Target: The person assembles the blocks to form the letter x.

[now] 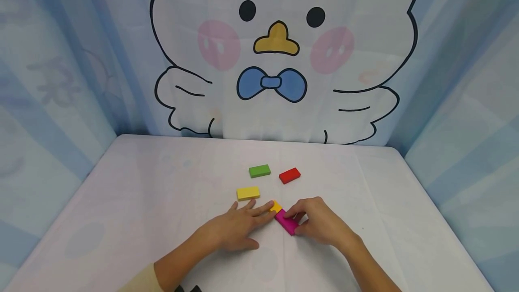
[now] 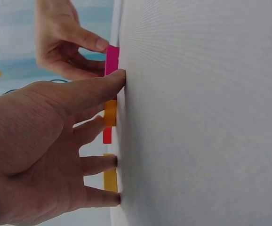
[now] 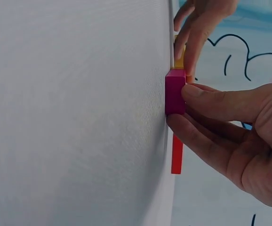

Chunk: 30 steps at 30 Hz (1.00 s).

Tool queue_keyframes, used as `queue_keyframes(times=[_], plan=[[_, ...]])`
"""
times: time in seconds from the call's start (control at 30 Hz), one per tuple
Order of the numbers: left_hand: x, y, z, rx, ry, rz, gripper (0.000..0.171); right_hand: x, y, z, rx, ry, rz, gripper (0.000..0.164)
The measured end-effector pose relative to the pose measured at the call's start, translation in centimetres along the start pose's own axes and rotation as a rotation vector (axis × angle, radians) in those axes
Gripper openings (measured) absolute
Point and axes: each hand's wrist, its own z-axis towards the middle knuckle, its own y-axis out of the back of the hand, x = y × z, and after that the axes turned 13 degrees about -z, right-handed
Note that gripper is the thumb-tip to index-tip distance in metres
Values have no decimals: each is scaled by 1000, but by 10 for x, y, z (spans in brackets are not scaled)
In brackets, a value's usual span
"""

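A magenta block [image 1: 287, 223] lies flat on the white-covered table, end to end with an orange block [image 1: 276, 206]. My right hand [image 1: 322, 222] pinches the magenta block between thumb and fingers; in the right wrist view the thumb presses near an upper edge of the magenta block [image 3: 175, 93]. My left hand [image 1: 237, 229] is spread with straight fingers, fingertips down on the cloth. Two of its fingers touch the orange block, partly covering it. Just beyond the left fingertips lies a yellow block [image 1: 248, 193].
A green block [image 1: 259, 171] and a red block [image 1: 289, 175] lie farther back on the table [image 1: 170, 184]. Behind the table hangs a curtain [image 1: 279, 116] with a cartoon bird, and blue-white curtains flank both sides. Small dark tips show at the bottom edge.
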Motion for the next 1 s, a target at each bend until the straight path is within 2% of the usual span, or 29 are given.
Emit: queue_keyframes(times=[0.77,1.0], plan=[[0,1,2,1,-10,-4,82,0,2,0,11,19,-21,32],[2,2,1,12,-33,-16,82,-2,4,-2,9,31,-22,32]])
